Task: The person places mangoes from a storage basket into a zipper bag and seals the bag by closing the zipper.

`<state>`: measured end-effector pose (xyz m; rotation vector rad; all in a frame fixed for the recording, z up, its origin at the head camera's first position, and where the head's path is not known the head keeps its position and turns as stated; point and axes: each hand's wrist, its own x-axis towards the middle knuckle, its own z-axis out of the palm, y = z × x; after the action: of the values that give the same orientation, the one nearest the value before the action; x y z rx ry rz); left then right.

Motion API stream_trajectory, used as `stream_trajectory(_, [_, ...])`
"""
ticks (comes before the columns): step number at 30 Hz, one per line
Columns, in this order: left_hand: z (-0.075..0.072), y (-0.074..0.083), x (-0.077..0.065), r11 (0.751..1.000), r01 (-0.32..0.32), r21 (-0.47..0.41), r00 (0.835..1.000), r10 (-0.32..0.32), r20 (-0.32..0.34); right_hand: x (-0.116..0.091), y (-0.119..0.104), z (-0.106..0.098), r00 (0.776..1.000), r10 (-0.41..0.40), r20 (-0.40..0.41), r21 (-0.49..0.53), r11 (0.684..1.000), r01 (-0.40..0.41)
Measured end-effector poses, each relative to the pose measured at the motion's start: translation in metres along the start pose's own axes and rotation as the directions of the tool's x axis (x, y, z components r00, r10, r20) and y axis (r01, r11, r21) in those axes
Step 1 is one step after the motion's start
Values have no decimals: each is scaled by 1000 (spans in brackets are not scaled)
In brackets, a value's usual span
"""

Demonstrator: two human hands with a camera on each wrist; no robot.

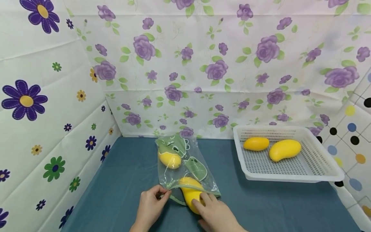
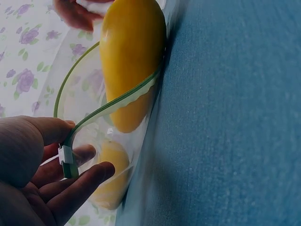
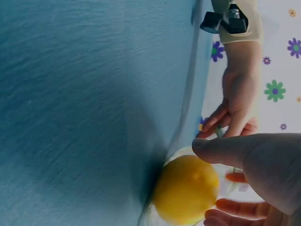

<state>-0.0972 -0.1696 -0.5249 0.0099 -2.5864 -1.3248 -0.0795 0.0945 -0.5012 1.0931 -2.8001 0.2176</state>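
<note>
A clear zip bag (image 1: pixel 198 167) with green dinosaur prints lies on the table, its green-edged mouth facing me. At the mouth's left end my left hand (image 1: pixel 152 203) pinches the rim beside a white zip slider (image 2: pixel 65 154). A yellow mango (image 1: pixel 189 196) lies across the mouth, its far end inside the bag and its near end outside. My right hand (image 1: pixel 218 212) holds that near end, thumb and fingers bent about it. Deeper in the bag rests a second mango (image 1: pixel 170 160), partly hidden behind the green print.
A white perforated basket (image 1: pixel 290 176) stands at the right on the blue tablecloth (image 1: pixel 121 180), holding a smaller mango (image 1: pixel 256 143) and a larger mango (image 1: pixel 285 149). Flower-patterned sheets (image 1: pixel 174 64) rise behind and at the left; a dotted sheet (image 1: pixel 353 141) borders the right.
</note>
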Motion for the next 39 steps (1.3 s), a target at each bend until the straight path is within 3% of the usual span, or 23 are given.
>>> stream_trajectory(2, [0,0,0,1000,0,3,1000,0,-1,2,0,4,998,-64,-21,-52,997,63])
stream_trajectory(5, [0,1,0,1000,-5,4,1000,5,-5,5,-4,8,996,-78,-38,-106,992,74])
stream_trajectory(12, [0,1,0,1000,-18,-2,1000,18,-21,19,-19,9,998,8,-55,-222,975,-20])
stream_trajectory(23, [0,2,0,1000,-19,8,1000,19,-9,41,-21,29,982,55,-183,-321,941,-112])
stream_trajectory(28, [-1,3,-1,1000,-26,-3,1000,26,-17,51,-22,43,961,60,-271,-353,923,-157])
stream_trajectory(30, [-1,4,-1,1000,-29,-4,999,29,-20,55,-23,46,953,81,-292,-338,923,-182])
stream_trajectory(35, [-1,4,-2,999,-40,-5,999,40,-27,62,-22,47,935,173,-308,-190,952,-239])
stream_trajectory(39, [-1,4,-2,999,-45,-7,999,45,-30,68,-21,48,924,192,-331,-121,962,-244])
